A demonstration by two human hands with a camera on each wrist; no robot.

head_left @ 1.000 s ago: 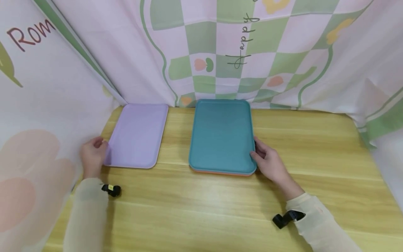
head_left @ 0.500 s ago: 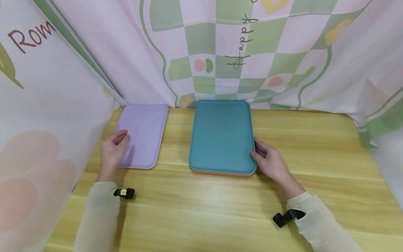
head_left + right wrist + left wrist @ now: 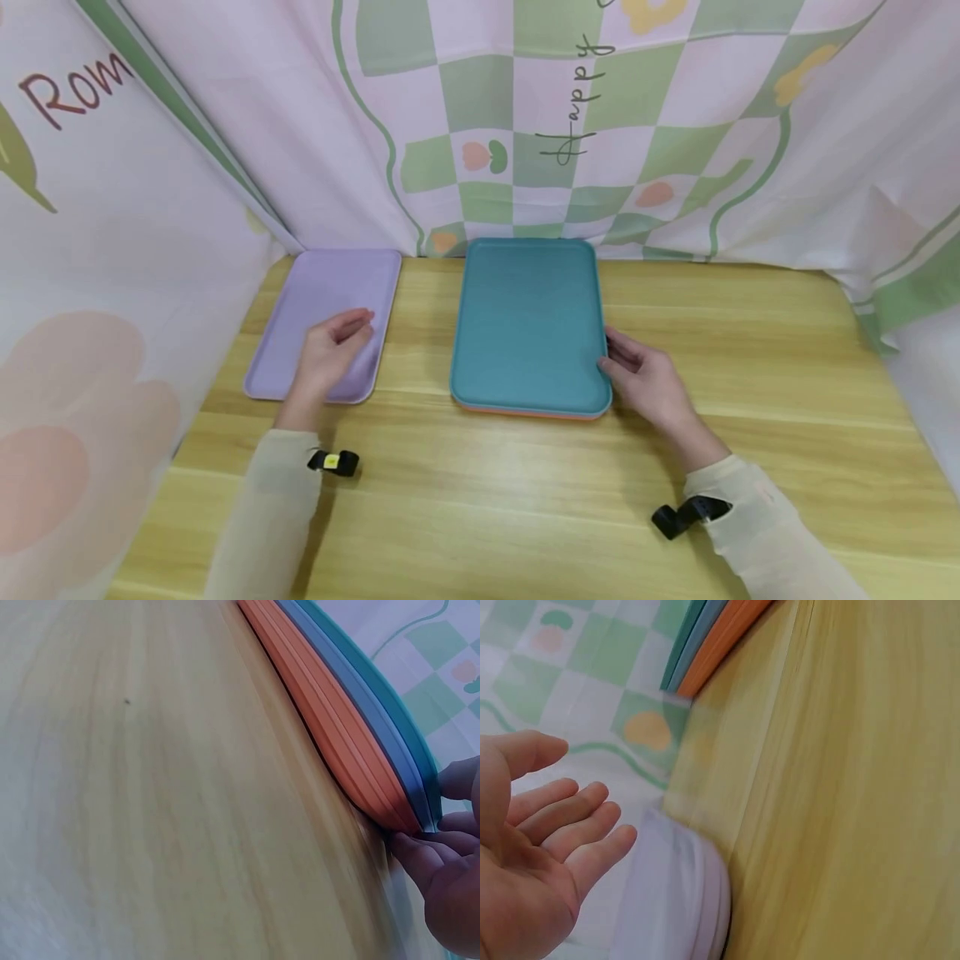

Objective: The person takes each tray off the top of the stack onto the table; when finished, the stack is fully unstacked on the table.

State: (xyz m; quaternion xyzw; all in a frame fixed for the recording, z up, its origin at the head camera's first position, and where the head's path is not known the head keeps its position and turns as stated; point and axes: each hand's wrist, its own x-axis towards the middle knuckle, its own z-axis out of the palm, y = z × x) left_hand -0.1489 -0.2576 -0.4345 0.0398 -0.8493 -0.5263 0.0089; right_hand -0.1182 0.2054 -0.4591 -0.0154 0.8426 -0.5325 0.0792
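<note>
A stack of rectangular trays stands mid-table, with a teal tray [image 3: 528, 325] on top. Below it the right wrist view shows a blue tray [image 3: 360, 697] and orange trays [image 3: 330, 712] at the bottom. My right hand [image 3: 647, 379] grips the stack's right side near the front corner, thumb at the teal rim and fingers lower along the edge. To the left lie light purple trays [image 3: 322, 287], whose layered rims show in the left wrist view. Over them hovers my left hand [image 3: 330, 350], fingers loosely bent and apart in the left wrist view, with nothing in it.
The wooden table [image 3: 510, 500] carries both stacks near its back edge. A patterned curtain [image 3: 555, 108] hangs right behind them, and a second cloth [image 3: 112, 292] borders the left side. Bare wood separates the two stacks.
My left hand has moved right, from the purple stack's left edge to above its right half. My right hand stays at the teal-topped stack, and the trays have not moved.
</note>
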